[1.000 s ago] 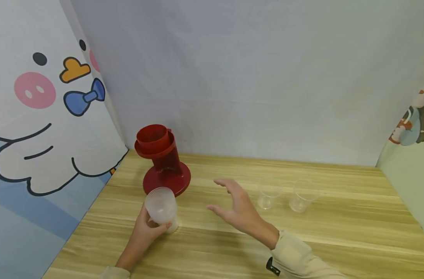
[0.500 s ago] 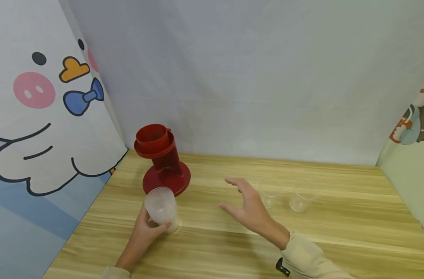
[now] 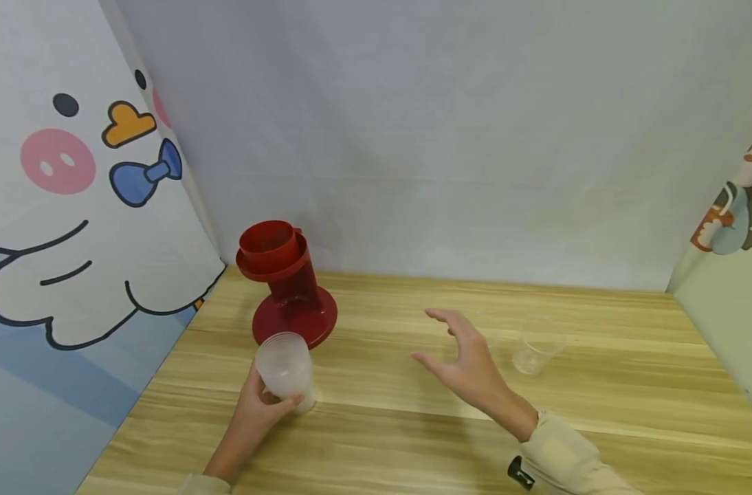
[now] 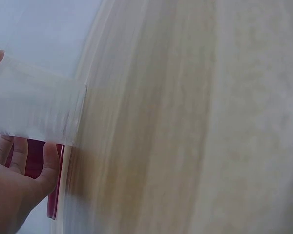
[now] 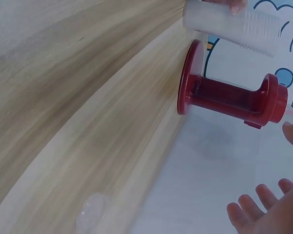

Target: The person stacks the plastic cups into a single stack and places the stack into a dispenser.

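Gripping the upright cup stack (image 3: 284, 368) just in front of the stand (image 3: 298, 317), the left hand (image 3: 260, 411) is nearer to it; the right hand (image 3: 473, 368), empty with thumb and fingers parted, has it well off to the left.

A tall stack of nested translucent cups (image 3: 285, 370) stands upright, mouths up, on the wooden table (image 3: 376, 430).

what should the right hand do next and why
Probably move the right hand over to the clear cup on its right and grasp it: the right hand holds nothing, that cup stands singly on the table, and the left hand is occupied gripping the cup stack.
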The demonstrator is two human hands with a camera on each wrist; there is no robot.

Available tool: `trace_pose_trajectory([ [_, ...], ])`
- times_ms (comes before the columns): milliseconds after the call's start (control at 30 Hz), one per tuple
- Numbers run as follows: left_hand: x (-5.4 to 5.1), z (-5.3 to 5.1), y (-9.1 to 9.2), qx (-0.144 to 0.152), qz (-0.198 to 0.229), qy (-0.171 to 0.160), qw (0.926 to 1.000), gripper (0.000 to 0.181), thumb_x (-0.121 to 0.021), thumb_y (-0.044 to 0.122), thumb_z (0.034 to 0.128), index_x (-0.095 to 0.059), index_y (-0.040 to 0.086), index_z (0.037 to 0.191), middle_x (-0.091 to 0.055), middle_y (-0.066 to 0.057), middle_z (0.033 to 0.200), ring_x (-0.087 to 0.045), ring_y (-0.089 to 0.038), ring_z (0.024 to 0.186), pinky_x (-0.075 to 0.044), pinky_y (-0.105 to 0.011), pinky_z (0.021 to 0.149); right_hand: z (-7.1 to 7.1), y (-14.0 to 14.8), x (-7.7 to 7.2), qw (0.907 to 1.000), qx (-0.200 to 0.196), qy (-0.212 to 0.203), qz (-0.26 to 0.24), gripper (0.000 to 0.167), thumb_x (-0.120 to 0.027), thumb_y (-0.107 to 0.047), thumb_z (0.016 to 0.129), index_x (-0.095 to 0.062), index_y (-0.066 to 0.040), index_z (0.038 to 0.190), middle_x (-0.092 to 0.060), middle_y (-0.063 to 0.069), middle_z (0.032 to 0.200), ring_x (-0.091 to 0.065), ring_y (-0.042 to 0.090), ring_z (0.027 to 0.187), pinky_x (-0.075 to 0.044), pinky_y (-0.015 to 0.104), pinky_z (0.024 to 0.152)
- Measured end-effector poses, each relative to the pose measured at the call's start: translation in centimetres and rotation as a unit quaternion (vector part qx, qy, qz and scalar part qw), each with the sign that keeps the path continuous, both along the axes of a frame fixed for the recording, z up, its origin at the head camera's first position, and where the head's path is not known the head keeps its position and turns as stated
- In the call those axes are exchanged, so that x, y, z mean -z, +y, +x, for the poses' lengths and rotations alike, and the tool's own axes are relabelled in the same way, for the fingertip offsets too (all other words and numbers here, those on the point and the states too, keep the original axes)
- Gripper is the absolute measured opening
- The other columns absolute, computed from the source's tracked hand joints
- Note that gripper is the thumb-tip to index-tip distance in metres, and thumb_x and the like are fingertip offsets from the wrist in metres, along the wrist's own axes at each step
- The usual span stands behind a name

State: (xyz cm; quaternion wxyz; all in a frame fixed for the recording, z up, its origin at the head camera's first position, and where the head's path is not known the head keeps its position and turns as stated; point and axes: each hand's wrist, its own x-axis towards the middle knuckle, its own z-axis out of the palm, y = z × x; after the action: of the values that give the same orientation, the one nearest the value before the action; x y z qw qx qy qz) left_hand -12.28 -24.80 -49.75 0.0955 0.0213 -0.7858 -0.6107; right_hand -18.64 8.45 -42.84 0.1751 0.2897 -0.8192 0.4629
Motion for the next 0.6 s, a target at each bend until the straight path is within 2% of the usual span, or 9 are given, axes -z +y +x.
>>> trace_pose_trajectory([
  [267,-0.1,0.0,0.1,0.003,0.001,0.001,1.0000,0.086,-0.078,-0.003,0.0720,-0.031,0.012,0.142,-0.046,-0.005,0.125,-0.049,-0.010,0.109,-0.045,-0.025,0.085,-0.3,1.3,0.2,0.9994,0.029,0.019,-0.008,0.060,-0.083,-0.014,0.072,-0.055,-0.003,0.124,-0.058,0.009,0.122,-0.053,0.026,0.113,-0.045,0.043,0.087],
  [600,0.0,0.0,0.1,0.007,0.002,0.006,1.0000,0.085,-0.077,-0.003,0.0726,-0.031,0.012,0.143,-0.047,-0.004,0.125,-0.050,-0.009,0.109,-0.044,-0.024,0.086,-0.6,3.0,0.5,0.9981,0.059,0.006,-0.018,0.062,-0.084,-0.010,0.070,-0.055,-0.001,0.124,-0.058,0.013,0.122,-0.052,0.029,0.114,-0.043,0.046,0.089],
])
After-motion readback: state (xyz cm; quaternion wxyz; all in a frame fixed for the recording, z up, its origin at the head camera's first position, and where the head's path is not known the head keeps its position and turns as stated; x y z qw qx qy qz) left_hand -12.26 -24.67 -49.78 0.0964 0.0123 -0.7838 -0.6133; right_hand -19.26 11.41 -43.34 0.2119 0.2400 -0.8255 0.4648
